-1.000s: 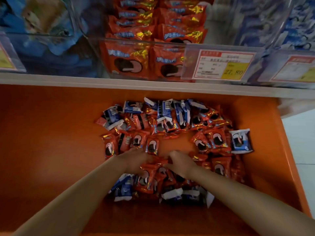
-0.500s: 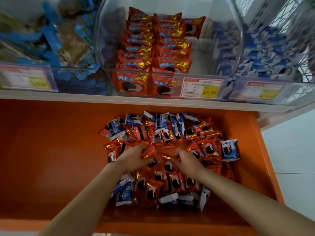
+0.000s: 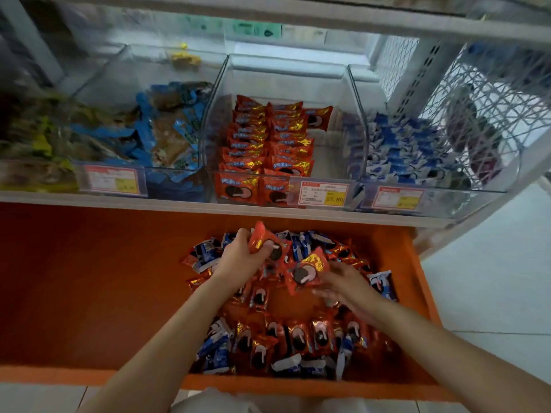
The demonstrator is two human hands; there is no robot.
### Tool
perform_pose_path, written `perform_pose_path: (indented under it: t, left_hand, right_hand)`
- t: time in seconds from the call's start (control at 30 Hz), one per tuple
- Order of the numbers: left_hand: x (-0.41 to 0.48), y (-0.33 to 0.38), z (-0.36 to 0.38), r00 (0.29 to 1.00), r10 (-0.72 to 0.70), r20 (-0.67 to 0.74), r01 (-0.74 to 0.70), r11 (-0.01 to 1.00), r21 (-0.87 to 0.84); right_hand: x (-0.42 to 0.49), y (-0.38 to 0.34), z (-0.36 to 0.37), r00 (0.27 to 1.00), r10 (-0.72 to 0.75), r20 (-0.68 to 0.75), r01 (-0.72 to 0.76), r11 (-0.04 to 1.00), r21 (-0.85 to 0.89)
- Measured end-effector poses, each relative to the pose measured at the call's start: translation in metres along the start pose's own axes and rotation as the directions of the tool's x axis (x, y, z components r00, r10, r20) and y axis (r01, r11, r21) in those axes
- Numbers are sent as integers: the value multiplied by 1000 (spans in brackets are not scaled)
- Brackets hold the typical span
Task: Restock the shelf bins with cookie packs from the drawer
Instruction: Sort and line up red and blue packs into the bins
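An open orange drawer (image 3: 89, 293) holds a heap of red and blue cookie packs (image 3: 286, 338). My left hand (image 3: 241, 257) is raised above the heap, closed around red packs (image 3: 264, 238). My right hand (image 3: 346, 281) holds another red pack (image 3: 307, 271) by its edge, just right of the left hand. Above the drawer, a clear middle bin (image 3: 334, 120) contains rows of red packs (image 3: 268, 144), with room on its right side.
A clear bin with blue packs (image 3: 411, 150) stands on the right, and a bin of blue and brown bags (image 3: 161, 132) on the left. Price tags (image 3: 323, 194) hang along the white shelf edge (image 3: 179, 205). A wire mesh side panel (image 3: 489, 114) closes the right.
Both hands have closed on red packs and lifted them off the heap towards the shelf. My view has tilted up, showing more of the bins.
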State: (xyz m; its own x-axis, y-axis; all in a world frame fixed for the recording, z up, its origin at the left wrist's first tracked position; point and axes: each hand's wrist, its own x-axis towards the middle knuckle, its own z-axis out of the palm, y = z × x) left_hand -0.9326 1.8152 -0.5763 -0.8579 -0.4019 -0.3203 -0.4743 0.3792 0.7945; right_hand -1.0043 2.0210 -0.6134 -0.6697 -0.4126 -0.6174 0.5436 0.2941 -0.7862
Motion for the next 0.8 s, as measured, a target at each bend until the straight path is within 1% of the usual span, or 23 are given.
perform_pose_path:
  t: [0.07,0.17,0.33,0.4,0.5,0.6,0.7,0.73,0.8]
  left_hand:
    - [-5,19,-2,999,15,-34,-19,992,-122]
    - [-13,49,-2,996,59,-68,-73,969,-238]
    - [-28,83,0,993,38,-108,-87,867,-490]
    - [-32,90,2,984,35,-174,-118,862,-493]
    - [-42,92,1,962,60,-268,-170,895,-412]
    - [-54,90,3,963,51,-265,-148,921,-361]
    - [-60,88,7,972,13,-233,-104,918,-382]
    - [-62,89,8,975,7,-220,-95,915,-392]
    - [-66,89,10,982,-5,-190,-82,891,-446]
  right_hand:
    - [-14,-16,-2,1000,-15,8,13,990,138]
    - [-38,-40,-4,996,-82,23,74,966,247]
    - [-67,-62,-8,989,-149,-16,148,953,264]
    - [-75,-63,-10,984,-172,-39,176,957,231]
    - [-86,-64,-10,978,-197,-67,206,959,196]
    - [-95,-67,-10,978,-197,-63,207,944,255]
    - [-101,-69,-8,976,-216,-43,217,911,350]
    - [-104,-70,-7,972,-234,-29,229,906,357]
    - [-110,-70,-1,963,-270,4,255,914,317]
